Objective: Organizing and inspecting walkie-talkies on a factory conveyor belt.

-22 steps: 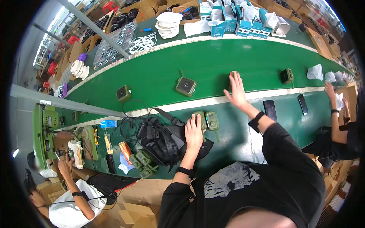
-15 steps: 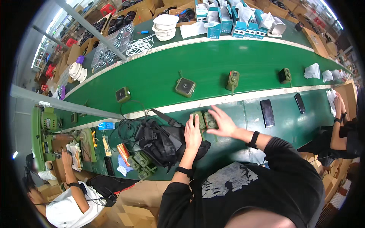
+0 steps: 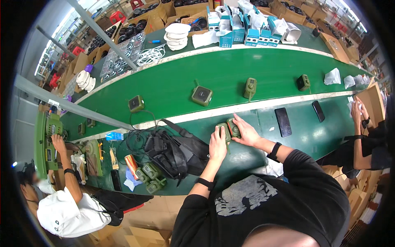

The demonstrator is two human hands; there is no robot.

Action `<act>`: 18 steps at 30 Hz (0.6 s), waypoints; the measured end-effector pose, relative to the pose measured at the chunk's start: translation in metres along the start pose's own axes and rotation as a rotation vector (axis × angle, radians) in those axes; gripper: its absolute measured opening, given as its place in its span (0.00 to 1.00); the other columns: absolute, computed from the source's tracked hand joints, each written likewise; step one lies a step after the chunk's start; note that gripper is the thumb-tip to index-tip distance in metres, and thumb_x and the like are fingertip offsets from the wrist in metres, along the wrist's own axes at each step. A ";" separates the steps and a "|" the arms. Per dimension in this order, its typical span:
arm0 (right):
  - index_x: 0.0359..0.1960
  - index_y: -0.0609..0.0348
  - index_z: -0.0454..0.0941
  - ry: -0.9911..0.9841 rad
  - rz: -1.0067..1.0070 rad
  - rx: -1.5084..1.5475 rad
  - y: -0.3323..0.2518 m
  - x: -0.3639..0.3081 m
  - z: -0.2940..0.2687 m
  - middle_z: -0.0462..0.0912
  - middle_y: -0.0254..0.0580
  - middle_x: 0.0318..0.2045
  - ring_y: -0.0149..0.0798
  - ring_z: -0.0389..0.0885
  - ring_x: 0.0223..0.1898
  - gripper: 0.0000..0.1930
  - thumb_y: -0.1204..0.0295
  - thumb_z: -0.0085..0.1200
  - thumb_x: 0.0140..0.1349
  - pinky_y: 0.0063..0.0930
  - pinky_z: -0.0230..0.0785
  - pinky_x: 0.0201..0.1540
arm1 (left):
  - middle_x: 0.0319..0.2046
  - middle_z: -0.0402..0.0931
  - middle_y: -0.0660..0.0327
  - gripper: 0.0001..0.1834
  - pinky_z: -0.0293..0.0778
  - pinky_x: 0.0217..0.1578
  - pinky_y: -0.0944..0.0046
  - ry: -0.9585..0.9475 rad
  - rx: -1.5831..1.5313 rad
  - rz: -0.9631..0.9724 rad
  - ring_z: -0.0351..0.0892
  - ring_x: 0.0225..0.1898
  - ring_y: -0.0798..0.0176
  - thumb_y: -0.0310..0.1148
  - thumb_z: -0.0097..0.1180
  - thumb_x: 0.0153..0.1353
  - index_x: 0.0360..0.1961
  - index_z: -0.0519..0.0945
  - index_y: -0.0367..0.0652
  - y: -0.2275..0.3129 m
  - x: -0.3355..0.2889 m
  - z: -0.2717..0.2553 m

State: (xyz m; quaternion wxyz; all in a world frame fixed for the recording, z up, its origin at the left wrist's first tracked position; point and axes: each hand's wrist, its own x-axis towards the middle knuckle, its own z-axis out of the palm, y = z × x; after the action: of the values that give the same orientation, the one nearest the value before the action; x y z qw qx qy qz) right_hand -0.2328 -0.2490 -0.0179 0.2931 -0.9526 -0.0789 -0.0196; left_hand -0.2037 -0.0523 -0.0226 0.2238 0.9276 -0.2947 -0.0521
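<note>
Two small olive-green boxy devices with rounded corners, looking like portable speakers, stand side by side on the green bench before me. My left hand (image 3: 217, 145) is closed on the left green device (image 3: 223, 128), covering part of its near side. The right green device (image 3: 234, 130), with an orange-red strip along its top edge, is gripped by my right hand (image 3: 246, 132), its fingers along the right side. Just left of my left hand lies a black bag (image 3: 175, 150) with straps and cables. Several more green devices (image 3: 151, 174) are clustered beyond the bag's near left side.
Across the bench runs a green conveyor belt (image 3: 164, 92) carrying spaced green devices and white-wrapped items. Two black phones (image 3: 283, 122) lie to my right. A green machine (image 3: 51, 131) and a co-worker (image 3: 76, 206) are at left; another person's hands (image 3: 358, 109) work at right.
My right hand has come down from its spread, raised pose and closed on the right device. Both hands and devices have shifted slightly right, away from the bag. The left co-worker's arm has reached forward.
</note>
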 end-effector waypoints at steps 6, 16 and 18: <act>0.65 0.68 0.58 0.022 -0.013 -0.033 -0.001 -0.002 0.003 0.54 0.62 0.71 0.57 0.58 0.71 0.45 0.63 0.70 0.48 0.41 0.57 0.71 | 0.65 0.59 0.40 0.47 0.70 0.60 0.52 -0.030 0.087 0.012 0.68 0.59 0.41 0.34 0.71 0.49 0.68 0.59 0.35 0.000 0.003 0.002; 0.65 0.67 0.58 0.034 -0.015 -0.023 0.000 -0.003 0.004 0.55 0.62 0.70 0.57 0.59 0.70 0.45 0.62 0.70 0.48 0.41 0.59 0.70 | 0.65 0.59 0.40 0.48 0.71 0.58 0.52 -0.028 0.085 -0.003 0.70 0.58 0.42 0.34 0.71 0.49 0.68 0.59 0.36 0.003 0.003 0.001; 0.65 0.67 0.58 0.039 -0.019 -0.023 0.000 -0.003 0.003 0.55 0.62 0.70 0.57 0.60 0.70 0.45 0.62 0.70 0.48 0.41 0.59 0.70 | 0.65 0.59 0.40 0.47 0.71 0.59 0.52 -0.027 0.082 -0.002 0.70 0.58 0.42 0.33 0.71 0.49 0.68 0.59 0.36 0.003 0.003 0.000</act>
State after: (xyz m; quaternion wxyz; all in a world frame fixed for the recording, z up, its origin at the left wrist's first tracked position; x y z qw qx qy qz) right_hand -0.2359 -0.2476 -0.0212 0.2832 -0.9546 -0.0819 -0.0421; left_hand -0.2029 -0.0565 -0.0210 0.1813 0.9355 -0.2986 -0.0529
